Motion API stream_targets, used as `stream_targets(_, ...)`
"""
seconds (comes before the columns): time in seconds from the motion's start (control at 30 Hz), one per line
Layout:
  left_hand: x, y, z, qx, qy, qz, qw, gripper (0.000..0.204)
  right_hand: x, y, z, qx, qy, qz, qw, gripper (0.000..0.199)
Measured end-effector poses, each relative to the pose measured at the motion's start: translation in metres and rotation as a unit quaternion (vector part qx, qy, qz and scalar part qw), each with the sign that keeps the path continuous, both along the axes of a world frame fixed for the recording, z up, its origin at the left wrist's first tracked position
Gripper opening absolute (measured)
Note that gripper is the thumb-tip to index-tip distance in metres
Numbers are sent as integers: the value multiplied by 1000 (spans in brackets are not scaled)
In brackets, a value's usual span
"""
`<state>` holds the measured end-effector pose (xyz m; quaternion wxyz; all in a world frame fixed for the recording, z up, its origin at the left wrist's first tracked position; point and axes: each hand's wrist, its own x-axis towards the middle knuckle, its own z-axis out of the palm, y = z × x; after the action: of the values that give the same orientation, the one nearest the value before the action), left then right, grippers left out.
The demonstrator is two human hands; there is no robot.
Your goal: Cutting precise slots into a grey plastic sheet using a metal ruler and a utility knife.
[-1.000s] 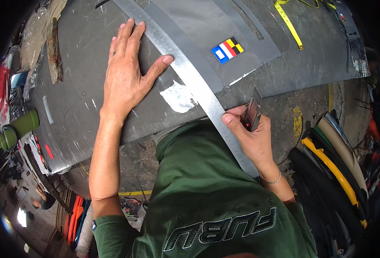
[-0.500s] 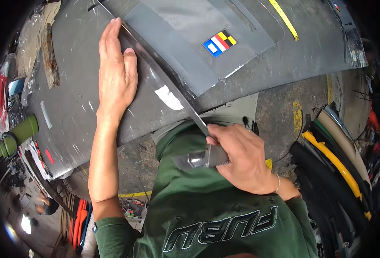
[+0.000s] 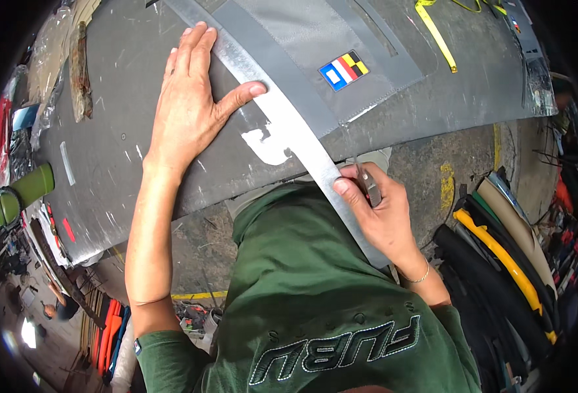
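Pressing flat on the grey surface point(image 3: 106, 150), the left hand point(image 3: 187, 105) lies with fingers spread, its fingertips and thumb resting on a long metal straightedge point(image 3: 282, 124) that runs diagonally from the far edge of the surface down toward the person's chest. At the near end of the straightedge, the right hand point(image 3: 380, 213) is closed in a pinch around a small dark blade-like tool point(image 3: 369, 188), with the thumb set against the straightedge's edge; what kind of tool it is cannot be told, since most of it is hidden by the fingers. Just beyond the straightedge, on its far side, lies a sheet of grey fabric point(image 3: 302, 39) bearing a small striped patch point(image 3: 343, 69) in blue, white, red, yellow and black. A white scuffed mark point(image 3: 266, 141) shows on the surface directly beside the straightedge, between it and the left thumb. Farther beyond the fabric, a yellow tape measure point(image 3: 436, 36) trails across the surface. Well to the left of the straightedge, off the surface's edge, stands a green cylindrical bottle point(image 3: 27, 190). To the right of the straightedge, below the surface, rolls of black, yellow and tan material point(image 3: 498, 262) are stacked side by side. The person wears a green shirt point(image 3: 315, 308) and a thin bracelet point(image 3: 420, 278) on the right wrist.
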<state>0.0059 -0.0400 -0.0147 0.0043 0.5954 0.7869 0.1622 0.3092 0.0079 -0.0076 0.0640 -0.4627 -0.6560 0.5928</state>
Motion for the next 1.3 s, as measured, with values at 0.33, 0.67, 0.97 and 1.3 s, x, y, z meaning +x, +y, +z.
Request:
stream_targets(0.33,5,0,0,-1,-38,12,999,111,1,3,-2,-45,79,-35,995,26)
stream_targets(0.67,-3,-1,-7,15,21,-22,999,110,-3,7,-2,-51,67,-38,996,24)
stream_targets(0.97,2,0,-4,5,15,-9,1000,113,-4,4,-4,-47,98,-53,993,21)
stream_targets(1.3,2,0,-5,11,10,-11,1000,114,0,2,-12,-45,98,-58,992,23)
